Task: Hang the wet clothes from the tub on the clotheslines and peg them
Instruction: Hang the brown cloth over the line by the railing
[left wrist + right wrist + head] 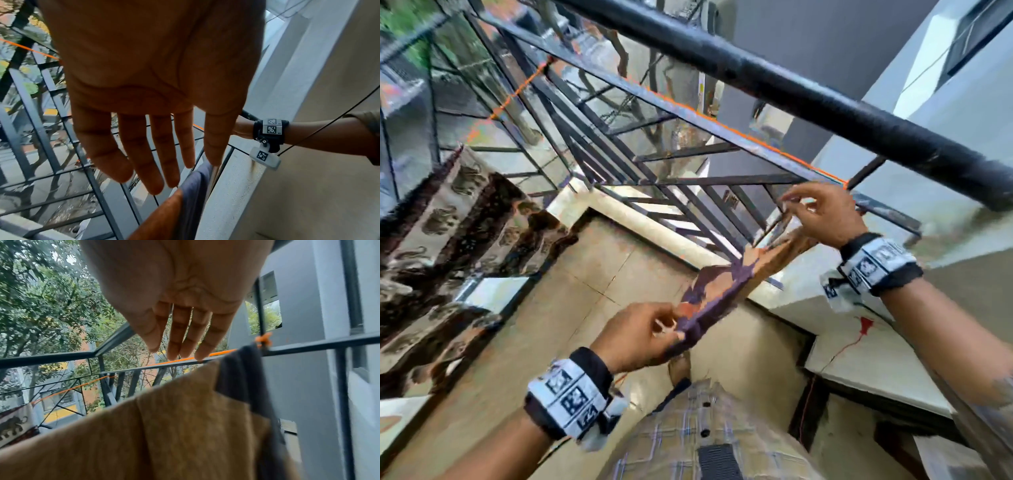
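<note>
Two hands are up at the line, each wearing a black wristband with white tag markers. The left hand [640,337] has its fingers nearly straight and loosely spread in its wrist view; the head view puts its fingertips at the lower end of the tan and purple-grey garment [726,291], though that view is too smeared to tell a pinch from a touch. The right hand [822,212] is relaxed, fingers extended and close together, their tips at the orange clothesline [185,359] just beside the garment's upper corner, holding nothing. One garment hangs between the hands: tan cloth with a dark grey band, its top corner draped over the line next to an orange knot [263,339] tied on the metal railing [308,346]. Only one stretch of orange line shows clearly, running along the railing's top bar and on to the left. Farther left on that line hangs one patterned cloth [448,240], brown and cream with elephant figures. A thick black pipe [791,82] crosses overhead, above the railing bars. Below are a tiled floor [534,342], the person's checked shirt, and a pale wall ledge to the right.
</note>
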